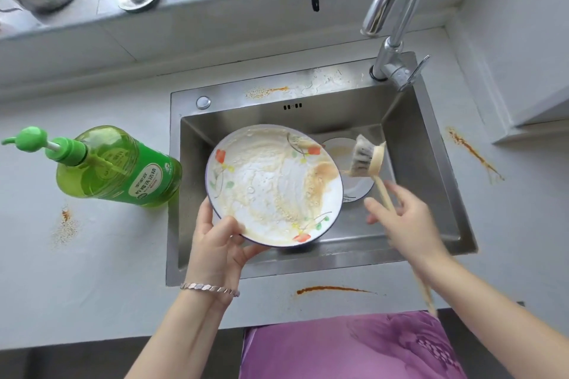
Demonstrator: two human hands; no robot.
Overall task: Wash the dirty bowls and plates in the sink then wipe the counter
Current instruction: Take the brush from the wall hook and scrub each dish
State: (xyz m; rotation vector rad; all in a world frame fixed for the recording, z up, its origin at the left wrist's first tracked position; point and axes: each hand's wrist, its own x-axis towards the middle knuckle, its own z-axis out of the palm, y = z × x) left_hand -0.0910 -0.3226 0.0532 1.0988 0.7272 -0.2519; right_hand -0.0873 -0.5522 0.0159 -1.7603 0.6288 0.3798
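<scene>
White floral ceramic plate [274, 184], smeared with brown suds, tilts above the steel sink [431, 163]. The left hand [220, 243] pinches its lower rim, thumb on top. The right hand [403, 218] (blurred) curls its fingers round a wooden-handled dish brush [368, 160], bristles beside the plate's edge. Orange stains streak the grey counter [92, 271], where a green soap bottle [120, 166] stands at left.

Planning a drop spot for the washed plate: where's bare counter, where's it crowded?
Widest: counter left of the sink, between the soap bottle and the front edge, stained though. Narrower strip right of the sink, beside an orange streak. The sink is crowded: plate, a second dish, brush.
</scene>
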